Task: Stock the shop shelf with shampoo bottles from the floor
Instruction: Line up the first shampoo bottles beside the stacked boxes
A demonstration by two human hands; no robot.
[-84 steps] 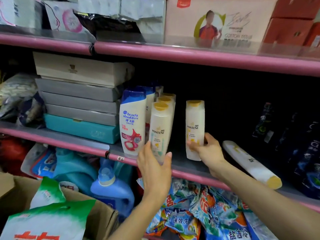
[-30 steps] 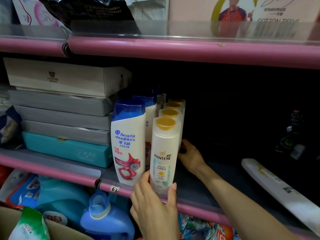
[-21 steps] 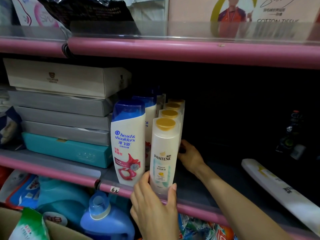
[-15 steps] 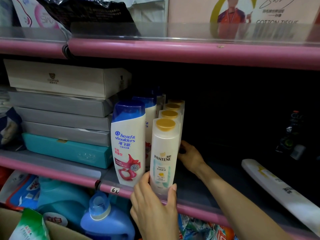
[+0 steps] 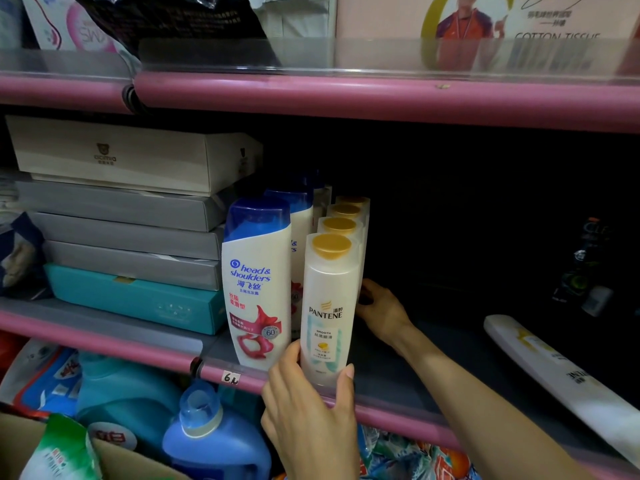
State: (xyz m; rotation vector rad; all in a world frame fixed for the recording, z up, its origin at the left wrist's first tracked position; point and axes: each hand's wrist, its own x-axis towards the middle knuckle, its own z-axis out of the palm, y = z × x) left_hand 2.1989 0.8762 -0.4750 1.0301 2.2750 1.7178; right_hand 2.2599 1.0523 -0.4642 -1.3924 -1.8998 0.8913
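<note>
A row of white Pantene bottles with yellow caps stands front to back on the pink-edged shelf (image 5: 398, 408). My left hand (image 5: 308, 407) grips the base of the front Pantene bottle (image 5: 327, 306) between thumb and fingers. My right hand (image 5: 381, 310) reaches in behind it on the right side of the row, fingers curled against a bottle further back. Head & Shoulders bottles (image 5: 258, 282) with blue caps stand just left of the row. Another Pantene bottle (image 5: 554, 368) lies on its side at the right of the shelf.
Stacked flat boxes (image 5: 121, 209) fill the shelf's left part. Dark bottles (image 5: 585, 268) stand at the far right. The upper shelf (image 5: 346, 95) hangs close overhead. Below are blue detergent jugs (image 5: 211, 441), snack bags (image 5: 408, 455) and a cardboard box (image 5: 114, 462).
The standalone Pantene bottle that my right hand held 2.8 s ago is gone from its spot. The camera came closer. Over the last second both hands stay nearly still.
</note>
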